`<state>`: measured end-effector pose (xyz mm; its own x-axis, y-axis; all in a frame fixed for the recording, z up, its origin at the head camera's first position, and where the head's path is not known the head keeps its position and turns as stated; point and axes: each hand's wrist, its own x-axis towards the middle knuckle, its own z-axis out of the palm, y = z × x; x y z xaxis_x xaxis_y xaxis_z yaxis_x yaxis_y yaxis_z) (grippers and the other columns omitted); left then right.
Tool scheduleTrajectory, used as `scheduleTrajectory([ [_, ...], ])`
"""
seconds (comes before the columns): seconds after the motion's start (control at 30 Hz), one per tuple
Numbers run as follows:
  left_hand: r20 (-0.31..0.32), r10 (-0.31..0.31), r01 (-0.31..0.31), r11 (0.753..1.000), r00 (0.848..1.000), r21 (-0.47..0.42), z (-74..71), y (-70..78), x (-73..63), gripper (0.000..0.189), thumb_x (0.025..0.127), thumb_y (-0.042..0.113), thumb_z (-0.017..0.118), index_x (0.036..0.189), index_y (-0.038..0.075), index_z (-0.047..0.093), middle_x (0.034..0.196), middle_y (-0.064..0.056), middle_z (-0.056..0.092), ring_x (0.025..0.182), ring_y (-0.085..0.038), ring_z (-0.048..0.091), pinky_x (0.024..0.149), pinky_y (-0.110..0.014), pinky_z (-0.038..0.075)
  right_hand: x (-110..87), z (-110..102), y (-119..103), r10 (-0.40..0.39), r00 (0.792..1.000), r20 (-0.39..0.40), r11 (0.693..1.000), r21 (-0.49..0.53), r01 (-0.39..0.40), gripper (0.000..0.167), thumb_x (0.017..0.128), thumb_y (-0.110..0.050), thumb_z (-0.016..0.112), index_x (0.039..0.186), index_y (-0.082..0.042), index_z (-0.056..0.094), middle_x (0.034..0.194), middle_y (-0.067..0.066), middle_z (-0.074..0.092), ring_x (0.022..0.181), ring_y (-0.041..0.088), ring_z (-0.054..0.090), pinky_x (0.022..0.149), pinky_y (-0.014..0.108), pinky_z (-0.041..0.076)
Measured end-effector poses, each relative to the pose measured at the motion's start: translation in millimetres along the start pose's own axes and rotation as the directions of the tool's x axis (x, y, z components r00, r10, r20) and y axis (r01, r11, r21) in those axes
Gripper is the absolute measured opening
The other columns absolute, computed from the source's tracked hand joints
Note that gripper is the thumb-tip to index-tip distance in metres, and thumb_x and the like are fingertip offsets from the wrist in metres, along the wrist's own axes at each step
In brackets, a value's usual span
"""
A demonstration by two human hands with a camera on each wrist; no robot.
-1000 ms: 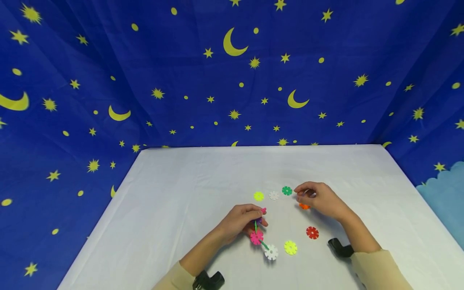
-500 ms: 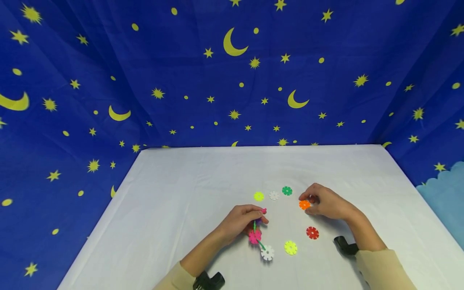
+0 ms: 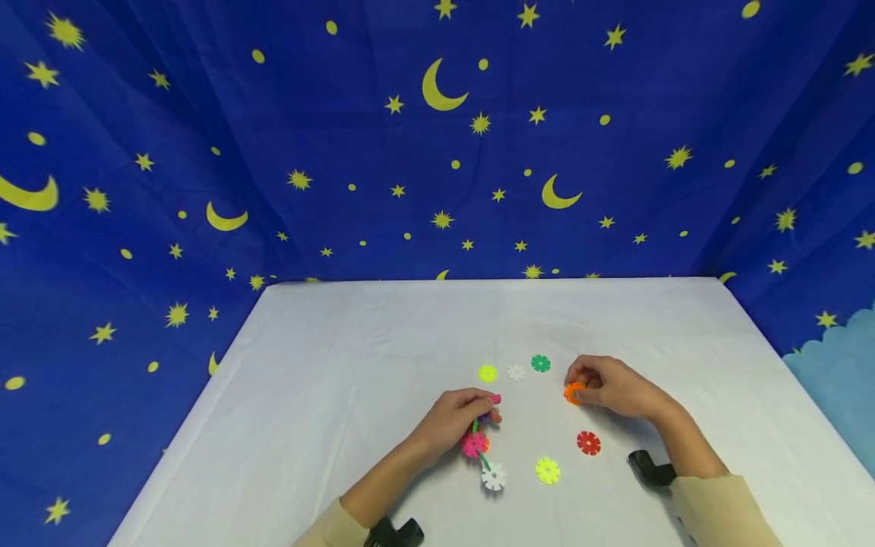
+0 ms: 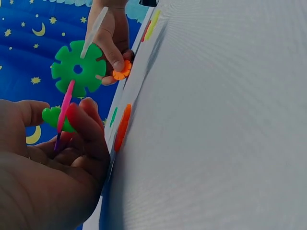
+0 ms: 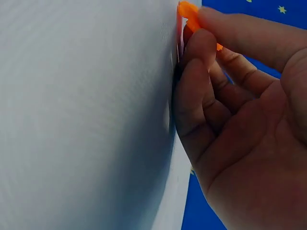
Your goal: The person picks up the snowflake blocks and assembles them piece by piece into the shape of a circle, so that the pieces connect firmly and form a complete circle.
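Observation:
My left hand point(image 3: 446, 424) grips one end of a chain of notched snowflake discs point(image 3: 475, 445); pink, green, purple and white pieces are slotted together. Its white disc point(image 3: 494, 477) hangs at the lower end. In the left wrist view a green disc point(image 4: 79, 72) faces the camera, and a pink disc point(image 4: 65, 105) appears edge-on by the fingers. Part of the chain is hidden in the hand. My right hand point(image 3: 618, 387) pinches an orange snowflake disc point(image 3: 573, 393) between thumb and fingers, low at the table, its edge tilted in the right wrist view.
Loose discs lie on the white table point(image 3: 383, 342): yellow point(image 3: 488, 373), white point(image 3: 516, 372) and green point(image 3: 541, 363) at the back, red point(image 3: 589, 443) and another yellow disc point(image 3: 548, 471) nearer. Another orange disc point(image 4: 123, 127) lies below the left hand. A starry blue curtain point(image 3: 383, 152) surrounds the table.
My right hand has come down over the orange disc and now pinches it, tilting it. The hanging end of the chain has swung left, uncovering some orange behind it; the left hand stays put.

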<state>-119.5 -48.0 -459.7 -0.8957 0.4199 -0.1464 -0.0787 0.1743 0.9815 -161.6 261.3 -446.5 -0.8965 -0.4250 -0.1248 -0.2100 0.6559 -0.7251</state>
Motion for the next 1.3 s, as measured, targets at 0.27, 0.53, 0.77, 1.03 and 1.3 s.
scheduleTrajectory([
  [0.27,-0.032,-0.005,0.006,1.000,0.999,0.011,0.3,0.9,-1.4,0.029,0.097,0.026,0.054,0.110,0.003,0.068,0.087,-0.003,0.070,0.093,-0.014,0.060,0.088,-0.031,0.044,1.0,6.6,-3.3,-0.004,1.000,-0.009,0.999,0.033,0.004,0.015,0.085,-0.007,0.069,0.098,-0.012,0.065,0.085,0.001,0.059,0.079,0.021,0.055,0.070,0.027,0.048],
  [0.53,-0.065,0.061,-0.058,0.997,0.996,0.043,0.9,-0.1,-1.5,0.030,0.101,0.022,0.045,0.110,0.001,0.065,0.087,-0.006,0.068,0.094,-0.018,0.058,0.092,-0.035,0.041,4.5,14.4,-10.7,-0.057,0.998,-0.022,0.994,0.089,0.058,0.011,0.089,-0.014,0.068,0.101,-0.013,0.069,0.088,0.000,0.064,0.080,0.021,0.058,0.069,0.027,0.052],
  [0.77,-0.085,0.089,-0.088,0.996,0.992,0.022,-2.2,0.0,-3.1,0.030,0.102,0.022,0.044,0.108,0.000,0.064,0.072,-0.006,0.054,0.058,-0.015,0.047,0.053,-0.022,0.041,7.9,24.3,-26.3,-0.054,0.998,-0.031,0.986,0.158,0.058,0.018,0.091,-0.019,0.067,0.106,-0.009,0.069,0.088,0.001,0.066,0.076,0.023,0.059,0.063,0.029,0.052],
  [1.03,-0.110,0.091,-0.084,0.994,0.990,0.064,-1.1,1.2,-3.0,0.028,0.101,0.025,0.045,0.105,0.002,0.063,0.064,-0.002,0.047,0.048,-0.014,0.039,0.044,-0.022,0.035,10.6,35.2,-37.1,-0.064,0.998,-0.023,0.963,0.259,0.068,0.018,0.093,-0.019,0.064,0.108,-0.009,0.068,0.084,0.004,0.067,0.070,0.028,0.062,0.065,0.035,0.054],
  [1.3,-0.115,0.062,-0.058,0.998,0.991,0.038,1.4,2.8,-4.0,0.027,0.100,0.027,0.048,0.097,0.002,0.056,0.063,-0.002,0.048,0.049,-0.014,0.041,0.046,-0.022,0.037,10.2,41.3,-44.5,-0.096,0.995,-0.010,0.927,0.362,0.093,0.023,0.094,-0.018,0.064,0.112,-0.004,0.064,0.086,0.012,0.067,0.071,0.031,0.063,0.066,0.035,0.054],
])
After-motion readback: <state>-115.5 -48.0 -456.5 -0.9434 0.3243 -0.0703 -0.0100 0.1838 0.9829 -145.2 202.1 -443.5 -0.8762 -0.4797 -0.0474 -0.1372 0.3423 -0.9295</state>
